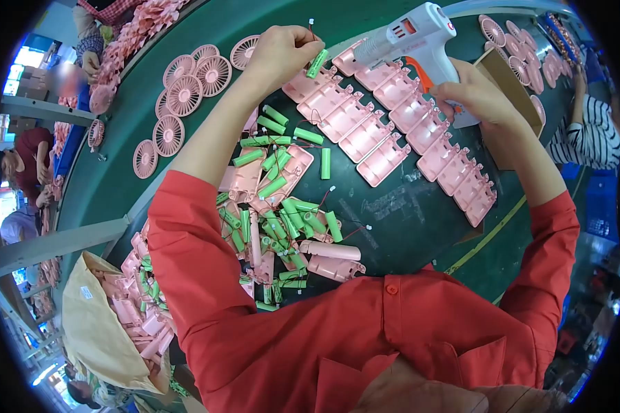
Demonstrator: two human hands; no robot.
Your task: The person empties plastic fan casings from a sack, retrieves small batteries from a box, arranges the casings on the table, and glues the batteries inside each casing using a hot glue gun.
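Note:
My left hand (282, 55) is closed in a pinch at the far end of the pink shell rows, holding a small green battery (317, 63) with thin wires and a white connector. The fingers hide exactly where they grip it. In my right hand (486, 96) is a white glue gun (430, 48), its orange trigger in front of my fingers and its nozzle pointing left over the shells. Below the hands, pink plastic shells (386, 157) lie in two slanting rows, hollow side up. Loose green batteries (326, 164) with wires are heaped nearer my body on the left.
Round pink fan grilles (184, 95) lie at the left. A sack (83, 320) of pink parts stands at lower left, beside a metal rail (62, 248). A cardboard box (496, 76) is by my right wrist. A person in stripes (592, 131) is at the right; others work at the left.

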